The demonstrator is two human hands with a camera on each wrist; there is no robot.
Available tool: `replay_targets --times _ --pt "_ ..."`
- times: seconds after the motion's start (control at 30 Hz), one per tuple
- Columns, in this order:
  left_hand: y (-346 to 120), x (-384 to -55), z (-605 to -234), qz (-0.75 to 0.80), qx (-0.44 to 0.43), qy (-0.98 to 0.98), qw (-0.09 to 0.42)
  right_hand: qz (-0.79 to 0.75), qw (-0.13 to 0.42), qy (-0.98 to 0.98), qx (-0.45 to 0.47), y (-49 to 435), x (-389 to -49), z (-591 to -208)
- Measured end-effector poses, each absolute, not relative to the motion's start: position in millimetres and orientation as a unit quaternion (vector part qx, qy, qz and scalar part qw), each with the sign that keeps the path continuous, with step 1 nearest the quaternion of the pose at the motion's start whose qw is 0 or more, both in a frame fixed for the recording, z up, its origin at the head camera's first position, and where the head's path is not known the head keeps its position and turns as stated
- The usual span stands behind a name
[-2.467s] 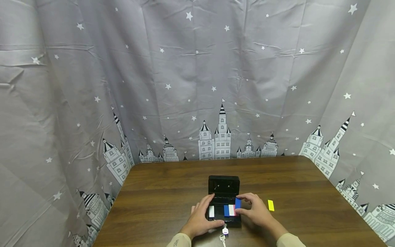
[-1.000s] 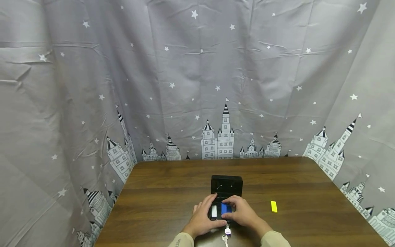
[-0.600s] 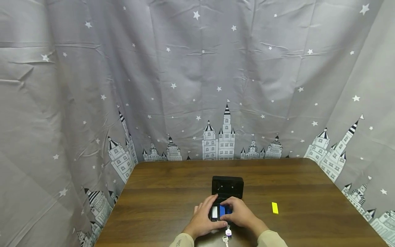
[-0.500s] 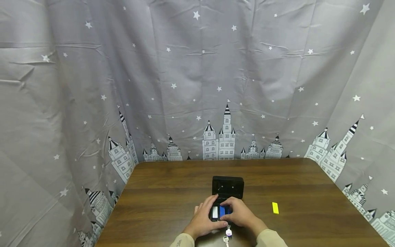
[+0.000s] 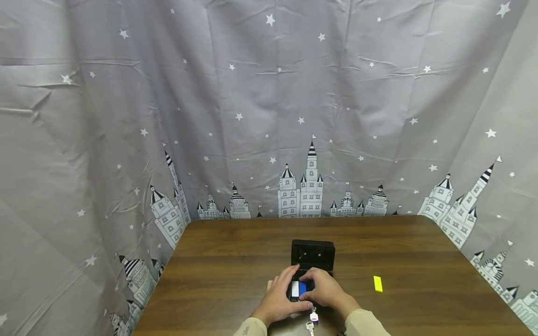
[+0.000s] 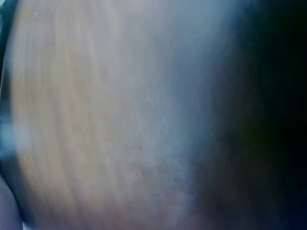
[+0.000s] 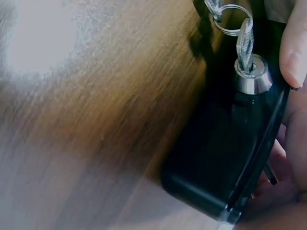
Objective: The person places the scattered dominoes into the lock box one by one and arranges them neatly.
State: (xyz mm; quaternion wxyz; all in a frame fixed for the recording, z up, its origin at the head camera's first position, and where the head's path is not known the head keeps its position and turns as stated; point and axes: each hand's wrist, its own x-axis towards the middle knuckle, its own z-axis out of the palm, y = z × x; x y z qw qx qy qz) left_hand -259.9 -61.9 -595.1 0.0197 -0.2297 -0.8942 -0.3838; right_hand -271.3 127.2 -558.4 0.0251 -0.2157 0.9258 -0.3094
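Note:
A small black lockbox (image 5: 313, 255) stands with its lid raised. My left hand (image 5: 278, 298) grips its left side, fingers at the back and thumb along the front. Inside lies a white rectangular block (image 5: 295, 289). Against its right side is a blue block (image 5: 302, 288), which my right hand (image 5: 325, 289) pinches between thumb and fingers. That hand hides the right part of the box. In the right wrist view a key (image 7: 245, 45) sits in the metal lock (image 7: 253, 76) on the box front, beside fingers. Only a blur fills the left wrist view.
A yellow block (image 5: 378, 284) lies on the brown wooden table (image 5: 235, 261), right of the box. A second key (image 5: 310, 326) hangs from the ring at the box front. Behind the table hangs a grey curtain (image 5: 252, 93) with stars and castles.
My right hand has carried the blue block leftward over the other blocks in the box until it lies against the white one. My left hand has kept its grip on the box.

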Motion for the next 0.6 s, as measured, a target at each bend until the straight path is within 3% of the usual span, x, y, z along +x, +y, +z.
replay_targets --times 0.6 --pt "-61.2 -259.2 -594.2 -0.383 -0.227 -0.896 0.015 -0.305 0.019 0.931 -0.199 120.9 -269.0 -558.1"
